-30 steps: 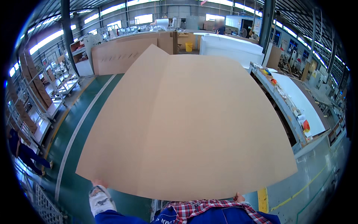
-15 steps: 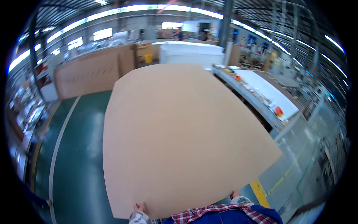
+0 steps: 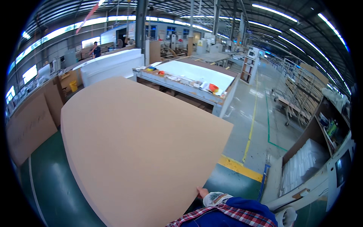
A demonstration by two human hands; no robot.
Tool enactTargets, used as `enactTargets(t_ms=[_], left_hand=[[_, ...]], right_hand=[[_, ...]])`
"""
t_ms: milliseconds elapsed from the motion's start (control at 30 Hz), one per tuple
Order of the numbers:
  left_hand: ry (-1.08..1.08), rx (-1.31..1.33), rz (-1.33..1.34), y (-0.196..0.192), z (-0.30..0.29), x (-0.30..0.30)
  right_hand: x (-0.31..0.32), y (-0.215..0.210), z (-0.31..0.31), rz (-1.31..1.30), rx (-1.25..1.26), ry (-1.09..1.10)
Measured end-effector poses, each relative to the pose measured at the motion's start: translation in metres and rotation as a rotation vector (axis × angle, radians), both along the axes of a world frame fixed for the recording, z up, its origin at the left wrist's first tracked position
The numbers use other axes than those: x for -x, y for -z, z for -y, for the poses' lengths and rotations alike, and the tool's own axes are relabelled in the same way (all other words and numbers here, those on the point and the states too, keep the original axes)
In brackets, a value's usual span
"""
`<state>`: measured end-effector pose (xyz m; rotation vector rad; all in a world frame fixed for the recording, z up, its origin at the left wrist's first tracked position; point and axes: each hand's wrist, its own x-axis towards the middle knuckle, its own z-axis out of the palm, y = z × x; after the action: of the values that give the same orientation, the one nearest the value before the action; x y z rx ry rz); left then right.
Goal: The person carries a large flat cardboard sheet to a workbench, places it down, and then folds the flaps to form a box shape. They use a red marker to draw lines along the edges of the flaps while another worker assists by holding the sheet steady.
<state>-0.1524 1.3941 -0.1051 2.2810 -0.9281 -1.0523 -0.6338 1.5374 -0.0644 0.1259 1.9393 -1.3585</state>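
One head-worn fisheye view looks down and forward (edges bending), close over the cardboard sheet (image 3: 140, 151), workbench (image 3: 189, 81) at twelve o'clock.

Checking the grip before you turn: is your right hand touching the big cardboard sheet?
Touching. The head view shows the right hand with its fingers on the near edge of the cardboard sheet, no gap between them.

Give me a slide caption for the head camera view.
Right hand grips the near edge of a large brown cardboard sheet above a green workshop floor.
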Motion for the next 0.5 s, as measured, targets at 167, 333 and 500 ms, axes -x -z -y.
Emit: enactTargets(t_ms=[167, 333, 500], left_hand=[[0.067, -0.011, 0.159, -0.011, 0.002, 0.000], [0.182, -0.037, 0.331, -0.025, -0.008, 0.004], [0.582, -0.058, 0.460, -0.066, 0.005, 0.079]], right_hand=[[-0.028, -0.024, -0.005, 0.126, -0.038, -0.302], [-0.005, -0.027, -0.016, 0.217, -0.075, -0.759], [0.052, -0.018, -0.034, 0.144, 0.042, -0.980]])
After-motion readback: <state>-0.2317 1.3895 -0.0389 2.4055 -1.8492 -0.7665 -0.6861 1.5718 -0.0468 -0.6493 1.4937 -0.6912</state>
